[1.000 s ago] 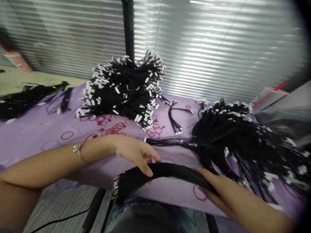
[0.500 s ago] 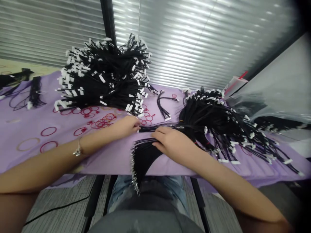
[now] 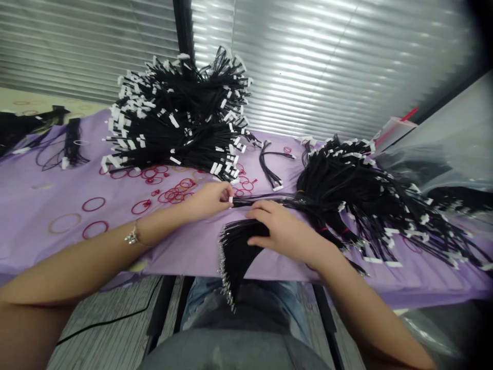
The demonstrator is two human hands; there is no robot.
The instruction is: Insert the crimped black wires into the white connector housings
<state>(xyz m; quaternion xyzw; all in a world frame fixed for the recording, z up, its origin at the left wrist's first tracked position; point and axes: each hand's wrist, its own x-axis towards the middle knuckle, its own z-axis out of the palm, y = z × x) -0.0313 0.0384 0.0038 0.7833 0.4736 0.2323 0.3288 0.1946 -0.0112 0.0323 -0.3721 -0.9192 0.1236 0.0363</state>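
My left hand [image 3: 210, 199] pinches the white connector end of a thin black wire strand [image 3: 265, 199] that runs right toward a tied heap of black wires [image 3: 346, 190]. My right hand [image 3: 283, 231] lies curled on a loose fan of black wires [image 3: 234, 252] whose metal tips hang over the table's front edge. Both hands rest on the purple table cover [image 3: 46, 205], close together at the middle.
A big pile of black wires with white connectors [image 3: 181, 123] sits at the back centre. Red rubber bands [image 3: 169, 194] lie scattered left of my hands. A small wire bunch [image 3: 271, 164] lies between the piles. Clear plastic bags [image 3: 442, 149] sit at right, and more wires [image 3: 23, 128] far left.
The bundle I held in both hands came down onto the table edge. My left hand moved up to a wire's connector end and pinched it; my right hand settled on the fanned wires.
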